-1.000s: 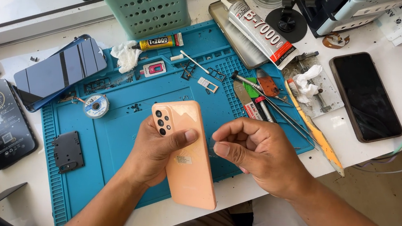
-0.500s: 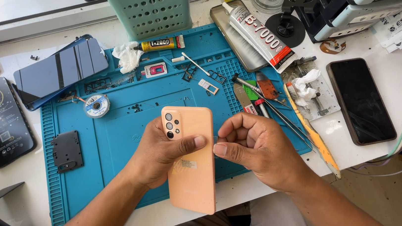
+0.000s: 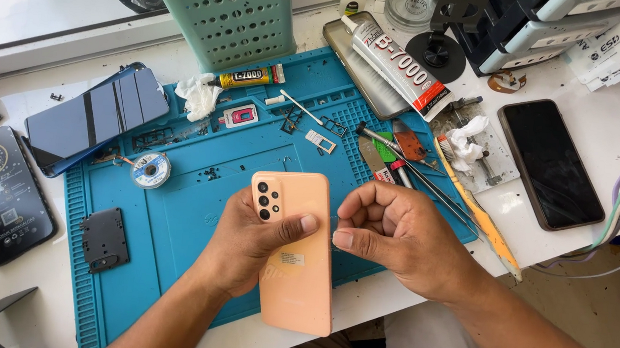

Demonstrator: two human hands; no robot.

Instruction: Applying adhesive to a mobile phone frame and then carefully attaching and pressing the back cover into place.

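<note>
My left hand (image 3: 245,248) holds a peach-coloured phone (image 3: 293,260) back side up, camera cluster at its top left, thumb pressed across its back. The phone hovers over the near edge of a blue work mat (image 3: 183,214). My right hand (image 3: 395,237) is curled right beside the phone's right edge, thumb and forefinger pinched together at that edge. Whether something small sits between those fingertips I cannot tell.
On the mat lie a solder-wick spool (image 3: 150,169), a small black plate (image 3: 105,239), a glue tube (image 3: 247,78), tweezers and screwdrivers (image 3: 403,165). A dark phone (image 3: 551,163) lies right, a blue phone (image 3: 93,117) left, a green basket (image 3: 223,11) behind.
The phone and both hands have drifted slightly toward me and to the right. My right fingers have closed in against the phone's right edge.
</note>
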